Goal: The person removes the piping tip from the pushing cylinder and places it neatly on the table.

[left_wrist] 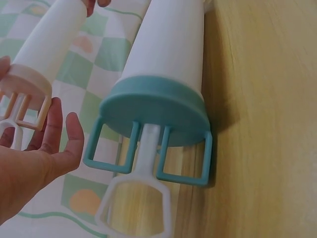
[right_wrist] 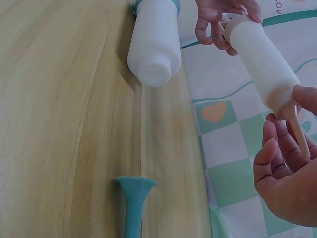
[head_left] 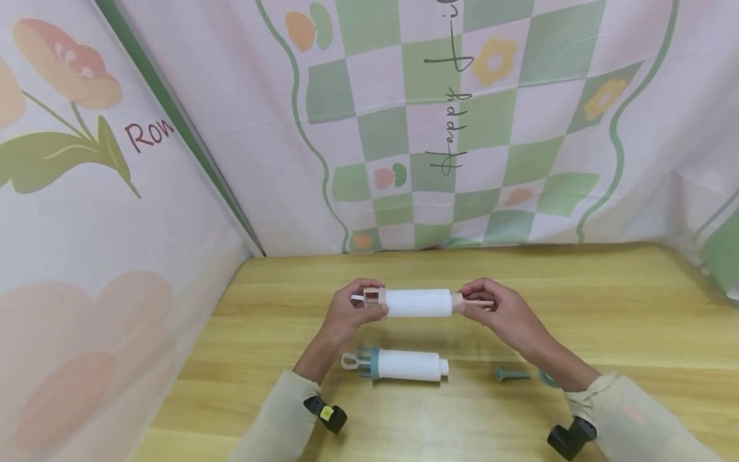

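Observation:
A white cylinder with beige end parts (head_left: 418,303) is held level above the table between both hands. The left hand (head_left: 352,314) grips its beige handled end, where a white ring handle sticks out. At the other end, the right hand (head_left: 505,314) pinches the beige collar, from which a thin beige nozzle (right_wrist: 297,133) points out past the fingers. Below them a second white cylinder (head_left: 408,365) lies on the table, with a teal handled cap (left_wrist: 156,106) and a white pull ring (left_wrist: 136,203).
A teal nozzle piece (head_left: 512,374) lies on the wooden table (head_left: 462,423) at the right. Beside it a teal ring (head_left: 548,378) is partly hidden by the right forearm. A patterned cloth (head_left: 381,77) hangs behind the table.

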{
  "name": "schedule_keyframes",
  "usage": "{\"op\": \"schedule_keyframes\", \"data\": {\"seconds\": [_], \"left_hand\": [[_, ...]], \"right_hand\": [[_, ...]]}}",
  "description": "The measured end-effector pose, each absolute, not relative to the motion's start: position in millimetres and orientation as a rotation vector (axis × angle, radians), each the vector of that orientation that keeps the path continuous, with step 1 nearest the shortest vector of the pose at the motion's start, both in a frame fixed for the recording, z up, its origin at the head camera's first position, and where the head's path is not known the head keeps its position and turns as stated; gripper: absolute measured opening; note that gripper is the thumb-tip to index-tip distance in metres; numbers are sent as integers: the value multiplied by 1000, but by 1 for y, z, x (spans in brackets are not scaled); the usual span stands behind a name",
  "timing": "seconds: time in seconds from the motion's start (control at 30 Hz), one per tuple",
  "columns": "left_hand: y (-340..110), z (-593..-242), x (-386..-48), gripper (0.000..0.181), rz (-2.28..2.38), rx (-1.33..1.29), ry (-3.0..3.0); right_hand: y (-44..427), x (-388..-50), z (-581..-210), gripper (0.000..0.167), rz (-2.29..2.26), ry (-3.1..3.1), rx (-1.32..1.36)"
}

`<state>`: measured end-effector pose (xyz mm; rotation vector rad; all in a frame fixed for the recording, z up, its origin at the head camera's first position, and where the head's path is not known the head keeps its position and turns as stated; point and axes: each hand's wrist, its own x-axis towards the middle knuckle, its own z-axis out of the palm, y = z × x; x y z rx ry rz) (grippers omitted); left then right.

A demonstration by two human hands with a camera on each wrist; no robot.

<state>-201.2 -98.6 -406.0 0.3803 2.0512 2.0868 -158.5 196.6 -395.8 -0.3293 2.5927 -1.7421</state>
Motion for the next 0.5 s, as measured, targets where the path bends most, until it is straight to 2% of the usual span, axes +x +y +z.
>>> {"op": "schedule_keyframes", "data": {"seconds": [0.2,0.5], "left_hand": [[-100,-406,-200,42,2088,375,2043],[-99,-404,-200,42,2057,409,2059]], "right_hand": [[197,-158,-395,39,-1788,2560,-371],[198,-160,-392,41,-1766,2529,-296]]}}
